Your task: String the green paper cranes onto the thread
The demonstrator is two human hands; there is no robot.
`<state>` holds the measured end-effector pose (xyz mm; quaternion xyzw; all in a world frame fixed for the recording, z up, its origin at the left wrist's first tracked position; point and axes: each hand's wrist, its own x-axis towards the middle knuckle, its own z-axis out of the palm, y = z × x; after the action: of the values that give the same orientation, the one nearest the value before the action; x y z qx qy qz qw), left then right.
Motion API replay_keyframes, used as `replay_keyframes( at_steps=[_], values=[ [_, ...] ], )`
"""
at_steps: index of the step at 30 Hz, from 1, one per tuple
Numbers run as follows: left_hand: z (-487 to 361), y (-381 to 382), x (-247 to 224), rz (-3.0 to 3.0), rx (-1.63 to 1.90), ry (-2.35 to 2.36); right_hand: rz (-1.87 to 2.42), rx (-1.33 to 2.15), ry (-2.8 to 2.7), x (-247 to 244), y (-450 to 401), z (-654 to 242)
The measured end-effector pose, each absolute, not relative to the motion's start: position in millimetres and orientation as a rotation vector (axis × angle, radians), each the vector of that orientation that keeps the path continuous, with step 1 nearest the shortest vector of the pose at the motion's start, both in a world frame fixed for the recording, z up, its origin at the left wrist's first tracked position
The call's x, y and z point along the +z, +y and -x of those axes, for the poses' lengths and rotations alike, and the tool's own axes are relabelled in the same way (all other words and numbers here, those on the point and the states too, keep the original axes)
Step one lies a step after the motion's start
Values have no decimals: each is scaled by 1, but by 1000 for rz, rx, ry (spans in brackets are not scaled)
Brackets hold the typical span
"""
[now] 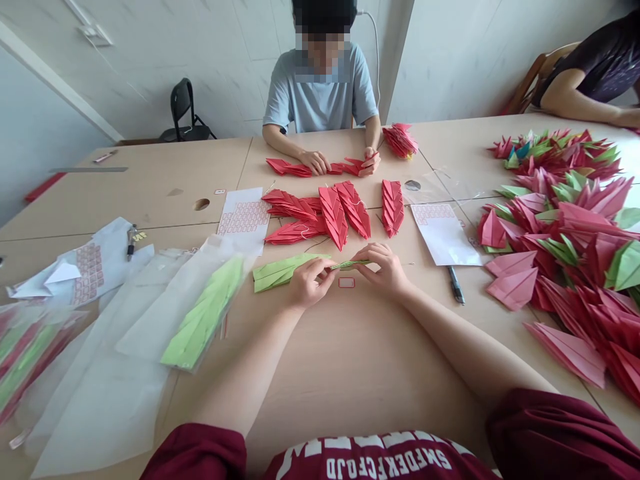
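Note:
Between my two hands, a thin stack of folded green paper (351, 264) is pinched edge-on above the table. My left hand (313, 280) grips its left end, and my right hand (383, 270) has the other end, fingers closed. Just left of my left hand lies a flat strung bundle of green folded paper (275, 272). Beyond my hands are several red folded-paper bundles (333, 217), some with loose string. A small red-bordered label (347, 283) is on the table below my hands.
Across the table (320, 373), a person (320, 93) handles a red bundle. Loose red and green folded papers (575, 233) are heaped at right, beside a pen (456, 285) and label sheet (445, 233). At left lie clear bags (125, 347), one holding green folded paper (205, 317).

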<state>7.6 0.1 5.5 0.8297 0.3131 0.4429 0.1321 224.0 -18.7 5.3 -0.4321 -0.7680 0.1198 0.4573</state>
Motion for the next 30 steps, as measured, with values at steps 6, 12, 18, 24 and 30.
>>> replay_keyframes(
  at_steps=[6, 12, 18, 24, 30],
  values=[
    [-8, 1, 10, -2537, 1261, 879, 1027, 268, -1941, 3, -20, -221],
    [-9, 0, 12, -2606, 1190, 788, 1016, 343, -1927, 8, -27, -215],
    [-9, 1, 14, -2530, 1066, 752, 1073, 499, -1951, 14, -28, -216],
    [-11, -3, 14, -2351, 961, 948, 1087, 769, -1862, 18, -25, -220],
    [-12, -3, 10, -2261, 925, 983, 1188, 883, -1740, 18, -26, -219]
  ],
)
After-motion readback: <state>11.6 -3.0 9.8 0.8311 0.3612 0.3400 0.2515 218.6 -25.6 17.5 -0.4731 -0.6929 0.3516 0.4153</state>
